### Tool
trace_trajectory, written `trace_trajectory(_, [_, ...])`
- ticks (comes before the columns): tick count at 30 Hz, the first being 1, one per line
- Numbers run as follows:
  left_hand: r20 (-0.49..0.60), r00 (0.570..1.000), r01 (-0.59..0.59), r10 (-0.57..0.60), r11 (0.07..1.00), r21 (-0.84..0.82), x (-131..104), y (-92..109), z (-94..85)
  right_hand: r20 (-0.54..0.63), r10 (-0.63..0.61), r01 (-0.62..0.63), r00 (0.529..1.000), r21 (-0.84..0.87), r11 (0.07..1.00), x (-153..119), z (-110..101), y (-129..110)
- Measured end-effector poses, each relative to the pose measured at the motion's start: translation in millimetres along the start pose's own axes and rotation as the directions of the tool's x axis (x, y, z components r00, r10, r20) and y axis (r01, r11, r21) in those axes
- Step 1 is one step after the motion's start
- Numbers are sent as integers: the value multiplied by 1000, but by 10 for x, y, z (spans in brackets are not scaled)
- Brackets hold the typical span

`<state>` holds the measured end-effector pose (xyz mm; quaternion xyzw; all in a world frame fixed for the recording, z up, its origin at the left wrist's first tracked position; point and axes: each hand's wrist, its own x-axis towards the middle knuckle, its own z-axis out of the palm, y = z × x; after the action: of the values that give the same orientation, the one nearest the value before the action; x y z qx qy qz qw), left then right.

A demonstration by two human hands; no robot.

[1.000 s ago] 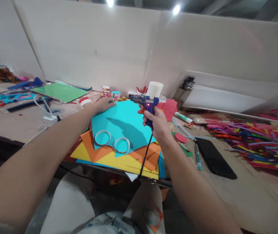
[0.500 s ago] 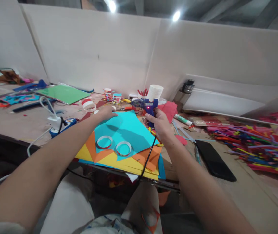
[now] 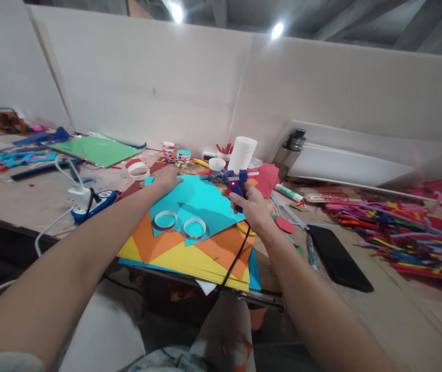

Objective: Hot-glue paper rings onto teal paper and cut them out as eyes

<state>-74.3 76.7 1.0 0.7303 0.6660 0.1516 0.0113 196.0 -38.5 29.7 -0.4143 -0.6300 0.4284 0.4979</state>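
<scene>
A bright blue sheet of paper (image 3: 205,199) lies on top of orange and yellow sheets at the table's front edge. My left hand (image 3: 167,181) is at its far left side, fingers bent over the paper; their tips are partly hidden. Wrapped round the handle of a blue glue gun (image 3: 236,188) is my right hand (image 3: 252,204). The gun's red light is lit, and its nozzle points left above the sheet's far edge. Two paper rings, a left one (image 3: 166,212) and a right one (image 3: 194,220), rest near the sheet's notched front edge.
Paper cups (image 3: 243,153) are stacked behind the gun. A black phone (image 3: 339,258) and a heap of pipe cleaners (image 3: 403,227) lie to the right. On the left are a blue power strip (image 3: 105,201) and a green sheet (image 3: 99,150). The gun's black cord (image 3: 236,261) crosses the papers.
The blue sheet has slid slightly away from me with both rings on it. My right hand has brought the glue gun a little lower and nearer to the sheet.
</scene>
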Motion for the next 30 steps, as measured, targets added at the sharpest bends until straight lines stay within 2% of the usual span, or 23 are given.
trace_trajectory(4, [-55, 995, -89, 78, 964, -249, -69, 4, -91, 37, 0, 1, 999, -25, 1000, -51, -40, -97])
trace_trajectory(6, [-21, 986, -163, 168, 910, -380, -152, 24, -154, 30, -34, 35, 999, -33, 999, -59, -75, -139])
trace_trajectory(8, [40, 958, -231, 283, 849, -474, -263, 74, -214, 8, -66, 67, 998, -29, 997, -49, -117, -156])
trace_trajectory(10, [121, 909, -269, 398, 784, -560, -386, 145, -260, -32, -86, 85, 996, -17, 996, -25, -159, -142])
trace_trajectory(12, [220, 853, -253, 473, 744, -619, -501, 215, -289, -90, -95, 95, 991, -4, 995, 5, -194, -103])
trace_trajectory(14, [291, 767, -297, 572, 718, -629, -593, 264, -312, -142, -95, 96, 985, 2, 995, 30, -215, -57])
trace_trajectory(17, [385, 610, -404, 693, 690, -600, -696, 304, -347, -157, -77, 78, 985, 3, 997, 38, -206, -30])
trace_trajectory(18, [412, 572, -437, 709, 688, -579, -727, 316, -357, -152, -69, 71, 986, 6, 997, 30, -192, -37])
trace_trajectory(20, [444, 532, -501, 721, 691, -522, -788, 349, -368, -139, -55, 58, 989, 14, 998, 3, -155, -66])
trace_trajectory(22, [459, 527, -553, 715, 699, -454, -845, 389, -364, -134, -48, 49, 990, 9, 999, -26, -116, -99])
trace_trajectory(27, [442, 579, -591, 685, 726, -351, -921, 449, -321, -137, -39, 36, 990, -22, 999, -50, -77, -97])
trace_trajectory(30, [435, 574, -611, 694, 716, -337, -922, 438, -314, -129, -35, 31, 991, -30, 999, -32, -90, -56])
